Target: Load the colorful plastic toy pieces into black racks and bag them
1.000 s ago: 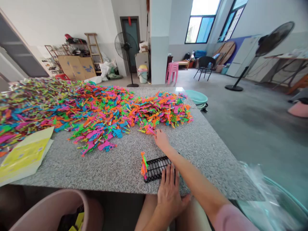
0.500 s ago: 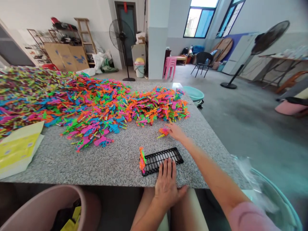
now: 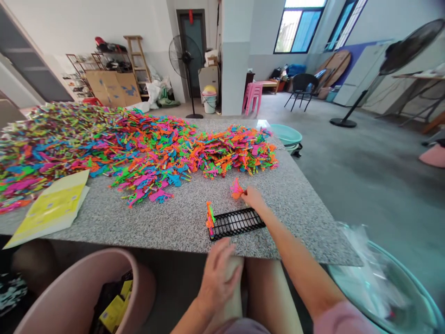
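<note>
Yellow printed sheets [image 3: 52, 208] lie on the left of the speckled table [image 3: 167, 227], with a pink bin [image 3: 144, 283] below its near edge. Farther back, a heap of bright plastic toys [image 3: 156, 148] stretches rightward. Several upright toys [image 3: 210, 218] stand in the left end of a black rack [image 3: 238, 223]. Just in front of it is the left hand [image 3: 219, 271], its grip apart, thumb clear of the fingers. Beyond the rack, pink-and-orange toys [image 3: 237, 189] jut leftward from the right hand [image 3: 253, 199], whose grip is clamped on their right end; their number is unclear.
</note>
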The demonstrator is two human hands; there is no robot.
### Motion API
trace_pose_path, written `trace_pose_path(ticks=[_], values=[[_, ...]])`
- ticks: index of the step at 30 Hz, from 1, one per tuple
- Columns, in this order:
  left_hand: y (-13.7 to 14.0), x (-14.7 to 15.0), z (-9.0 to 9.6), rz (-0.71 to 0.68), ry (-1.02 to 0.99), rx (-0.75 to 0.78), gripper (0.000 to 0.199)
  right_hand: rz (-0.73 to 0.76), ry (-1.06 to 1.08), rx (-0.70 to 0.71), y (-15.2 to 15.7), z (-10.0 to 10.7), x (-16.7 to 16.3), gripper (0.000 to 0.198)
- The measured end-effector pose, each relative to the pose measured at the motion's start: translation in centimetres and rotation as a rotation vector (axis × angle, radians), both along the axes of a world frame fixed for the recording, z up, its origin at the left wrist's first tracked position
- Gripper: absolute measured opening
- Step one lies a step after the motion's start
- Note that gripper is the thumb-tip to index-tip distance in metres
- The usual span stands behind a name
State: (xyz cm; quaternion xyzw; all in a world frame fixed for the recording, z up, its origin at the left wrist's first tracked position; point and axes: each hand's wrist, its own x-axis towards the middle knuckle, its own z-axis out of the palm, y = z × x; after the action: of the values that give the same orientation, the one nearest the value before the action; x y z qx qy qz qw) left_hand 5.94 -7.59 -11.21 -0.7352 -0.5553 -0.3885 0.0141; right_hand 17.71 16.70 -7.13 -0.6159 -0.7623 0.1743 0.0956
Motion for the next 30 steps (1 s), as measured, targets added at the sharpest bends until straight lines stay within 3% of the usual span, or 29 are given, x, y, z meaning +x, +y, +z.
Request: trace_pose_path(ticks=[2,4,7,10,16,20,23,30], values=[[-0.4,-2.2,0.8,0.247,-0.201,0.142,0.053,0.017,0.224,-0.076,-2.8,-0.8,0.7,0.021],[0.4,-4.1,2.3,0.287,-0.24,0.211,0.055,0.03,0.519,-0.178,-5.9,-2.1,0.9,0.028],[2.9,-6.2,5.1,0.06,-0.125,0.112,0.045,0.075,0.767,-0.234,-9.4,-3.9,0.7,0.029],[5.0,-7.7,7.0,-0.152,-0.06,-0.047,0.03,0.159,0.872,-0.22,-10.5,-4.9,0.7,0.021],[5.7,-9.1,7.4,-0.247,0.023,-0.116,0.026,0.109,1.102,-0.264,-11.4,-4.2,0.7,0.026],[5.2,-9.1,7.3,-0.291,0.084,-0.138,0.026,0.192,1.074,-0.268,-13.2,-3.6,-0.7,0.028],[5.1,-8.9,7.1,-0.295,0.103,-0.141,0.026,0.169,1.008,-0.324,-13.9,-3.2,-2.3,0.024],[4.8,-8.7,6.4,-0.246,0.082,-0.12,0.025,0.119,0.464,-0.138,-13.7,-1.7,-3.4,0.015]])
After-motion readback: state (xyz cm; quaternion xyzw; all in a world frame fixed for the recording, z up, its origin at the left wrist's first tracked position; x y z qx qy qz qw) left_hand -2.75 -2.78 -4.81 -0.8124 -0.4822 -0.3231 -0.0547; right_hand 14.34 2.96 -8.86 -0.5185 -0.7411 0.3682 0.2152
